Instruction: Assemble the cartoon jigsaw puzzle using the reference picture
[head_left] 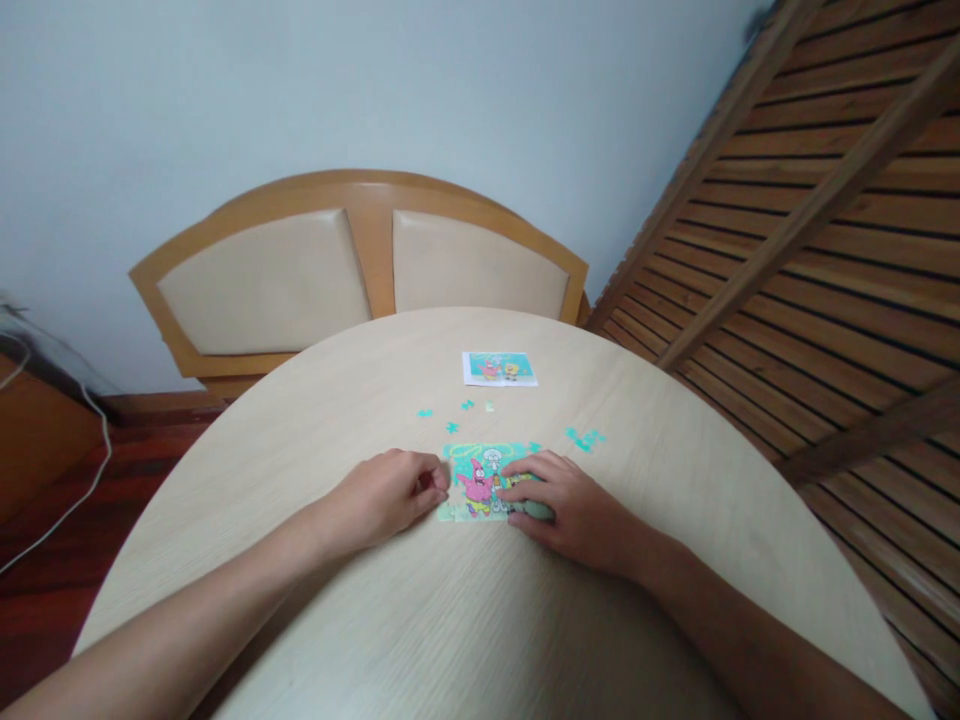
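Note:
A small cartoon jigsaw puzzle [480, 480], partly assembled, lies on the round light-wood table [465, 620]. My left hand [390, 495] rests at the puzzle's left edge with its fingers curled; I cannot make out anything in them. My right hand [559, 500] lies over the puzzle's right part, fingers bent and pressing down on the pieces. Loose turquoise pieces lie beyond: a few [457, 405] to the upper left and a small cluster [585, 438] to the upper right. A printed reference picture [499, 368] lies farther back.
A wooden chair with two beige padded back panels [360, 265] stands behind the table against a pale wall. A slatted wooden frame [817, 220] leans at the right. A white cable [82, 440] runs across the red floor on the left.

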